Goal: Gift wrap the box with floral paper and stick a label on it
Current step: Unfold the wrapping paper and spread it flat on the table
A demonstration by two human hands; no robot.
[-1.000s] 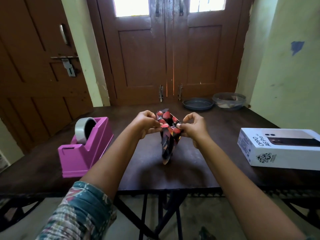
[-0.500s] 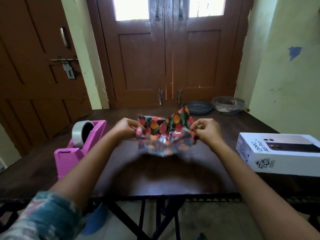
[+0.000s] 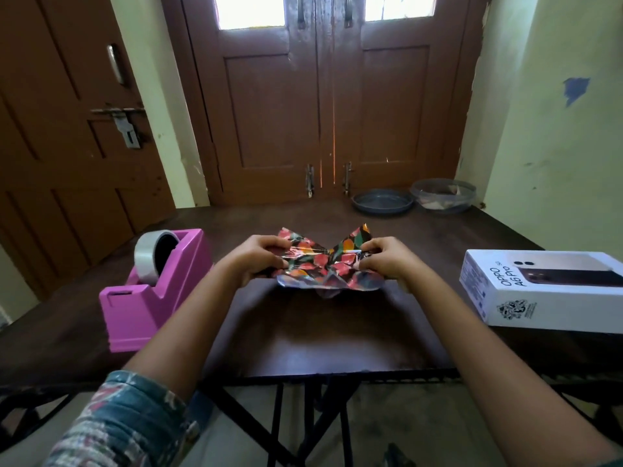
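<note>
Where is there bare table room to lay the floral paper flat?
Widest: near table between pink tape dispenser and phone box, in front of the held floral paper. Also the strip behind it, before the dark dish and clear bowl. Crowded: left and right edges.

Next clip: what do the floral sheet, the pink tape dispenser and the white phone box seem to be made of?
The floral paper looks like thin glossy wrap, perhaps foil-backed: it glints, creases sharply and shows a silvery underside. The tape dispenser seems moulded plastic, evenly pink and smooth. The phone box is probably printed cardboard, with crisp edges and flat white faces.
</note>
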